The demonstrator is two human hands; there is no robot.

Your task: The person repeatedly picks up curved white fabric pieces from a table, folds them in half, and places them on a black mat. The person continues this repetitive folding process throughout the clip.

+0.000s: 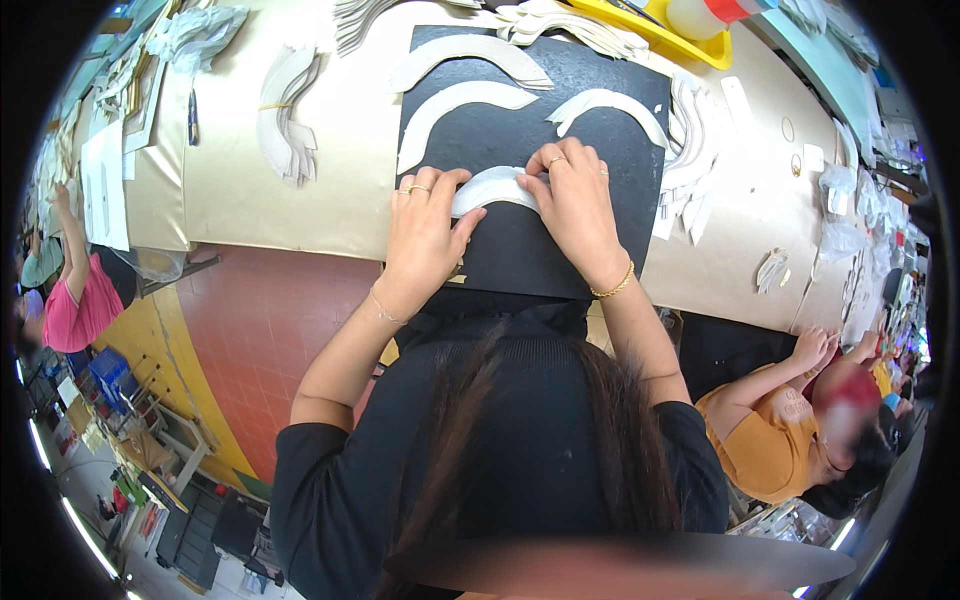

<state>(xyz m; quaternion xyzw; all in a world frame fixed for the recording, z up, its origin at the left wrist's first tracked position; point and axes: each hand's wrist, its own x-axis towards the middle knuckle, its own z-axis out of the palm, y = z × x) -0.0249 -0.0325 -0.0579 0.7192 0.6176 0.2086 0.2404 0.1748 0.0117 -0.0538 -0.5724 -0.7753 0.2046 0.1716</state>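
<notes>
A curved white strip [492, 188] lies near the front of a black board [590, 75], arching between my hands. My left hand [424, 225] grips its left end, with the thumb on the lower edge and the fingers above. At the other end, the bent fingers and thumb of my right hand [575, 200] pinch the strip, covering that tip. Beyond them on the board rest three more curved pieces: a large upper arc [470, 55], a second arc [455, 108] below it, and a smaller arc [615, 105] to the right.
A banded bundle of curved pieces [285, 115] lies left of the board; another stack [688, 150] sits against its right edge. At the back stands a yellow tray [660, 38]. A pen [193, 118] lies far left. Co-workers sit at right [765, 440] and far left [85, 300].
</notes>
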